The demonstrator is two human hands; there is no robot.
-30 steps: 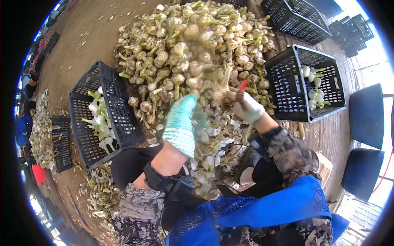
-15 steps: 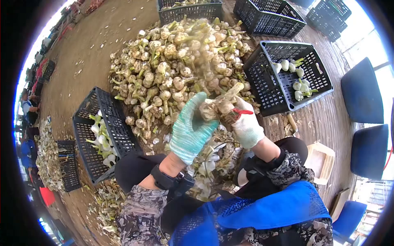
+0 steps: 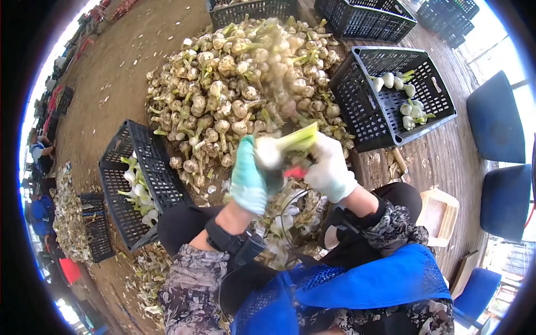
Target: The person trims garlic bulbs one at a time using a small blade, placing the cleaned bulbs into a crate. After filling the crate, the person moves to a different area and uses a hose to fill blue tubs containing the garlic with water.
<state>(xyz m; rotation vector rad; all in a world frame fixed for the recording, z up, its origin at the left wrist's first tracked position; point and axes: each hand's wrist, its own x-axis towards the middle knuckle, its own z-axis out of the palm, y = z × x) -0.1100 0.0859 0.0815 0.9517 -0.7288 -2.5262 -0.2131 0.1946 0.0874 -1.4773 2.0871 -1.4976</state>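
A garlic bulb [image 3: 269, 153], white and peeled-looking with a pale green stem, is between my two hands, blurred by motion. My left hand [image 3: 248, 176], in a teal and white glove, is closed around the bulb's side. The white-gloved right hand [image 3: 330, 170] is closed at the stem end. A small red object [image 3: 296, 172] sticks out from its fingers, too smeared to name. Just beyond lies a large heap of unpeeled garlic [image 3: 223, 100]. Loose garlic skins [image 3: 290, 215] lie below my hands.
A black crate [image 3: 365, 120] with several white bulbs stands at right, another crate [image 3: 162, 167] with cleaned garlic at left. More crates [image 3: 365, 22] stand at the back. A wooden-handled tool [image 3: 400, 161] and a pale wooden box [image 3: 438, 218] lie at right. A person [image 3: 42, 151] is far left.
The dirty outer layers seen around the garlic have come away, and a white bulb with green stem now shows. My left hand has turned more upright; the right has moved slightly left.
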